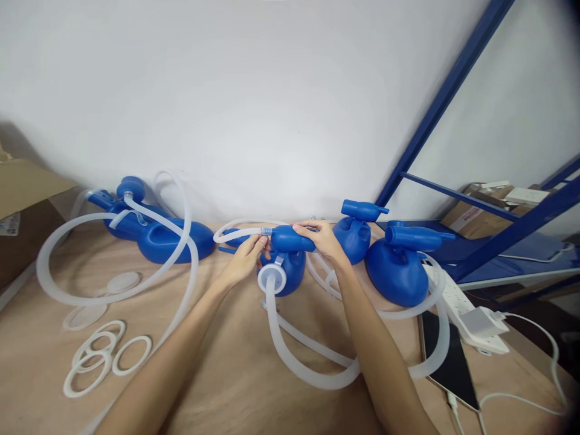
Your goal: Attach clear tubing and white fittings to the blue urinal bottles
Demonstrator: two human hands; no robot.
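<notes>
Near the middle, my right hand [321, 240] is closed around a blue tapered plastic piece [290, 238], its fingers over the top right end. My left hand [251, 258] pinches the white flexible tube [235, 234] where a clear connector [266, 231] meets the blue piece. Just below the hands stands a blue plastic bottle [294, 273]. A translucent round cap [272, 279] faces me at its front, and a ribbed white hose [283, 359] curves down from it. How far the connector sits inside the blue piece is hidden.
More blue bottles [399, 275] with tapered pieces stand at right, others [176, 241] at left with looped hoses. White rings [131, 355] lie at lower left. A power strip [480, 320] and dark tablet [446, 356] are at right, beside a blue metal frame [446, 99].
</notes>
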